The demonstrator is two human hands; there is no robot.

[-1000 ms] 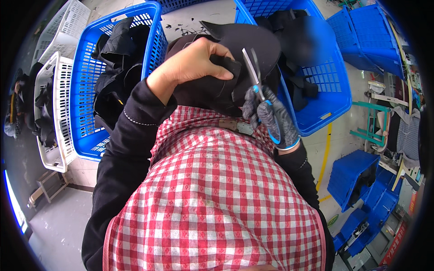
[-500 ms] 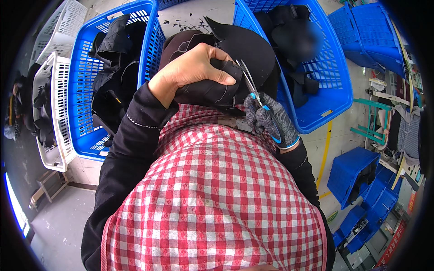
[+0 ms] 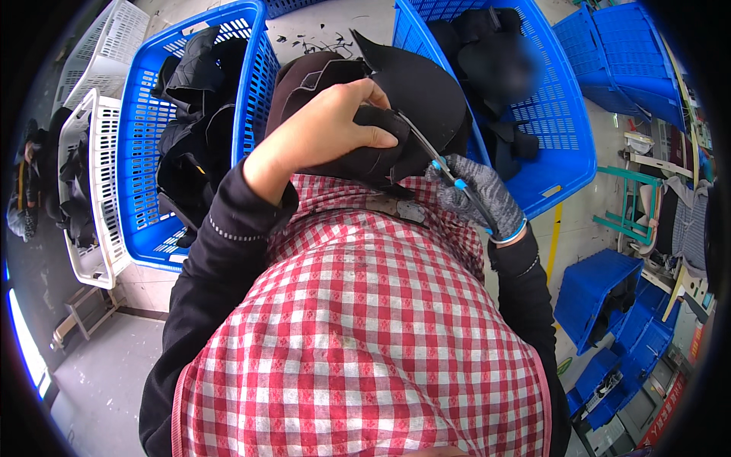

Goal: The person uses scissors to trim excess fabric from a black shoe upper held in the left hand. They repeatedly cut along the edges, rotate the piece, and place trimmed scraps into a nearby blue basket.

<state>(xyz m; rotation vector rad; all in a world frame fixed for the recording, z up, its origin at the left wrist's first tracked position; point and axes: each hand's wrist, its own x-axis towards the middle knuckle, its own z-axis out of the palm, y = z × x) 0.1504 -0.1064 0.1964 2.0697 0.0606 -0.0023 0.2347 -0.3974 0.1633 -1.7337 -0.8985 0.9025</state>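
We pinched the black cloth, seemingly light, soft and best held near its edge, between thumb and fingers of our left hand, while our gloved right hand, just beside it, curled around the scissors.

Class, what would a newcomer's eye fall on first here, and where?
Probably the red and white checked cloth apron, lower middle. Above it, the bare left hand pinches a black cloth-like piece, beside metal scissors with blue accents in the grey gloved right hand. Blue perforated plastic baskets stand on either side.
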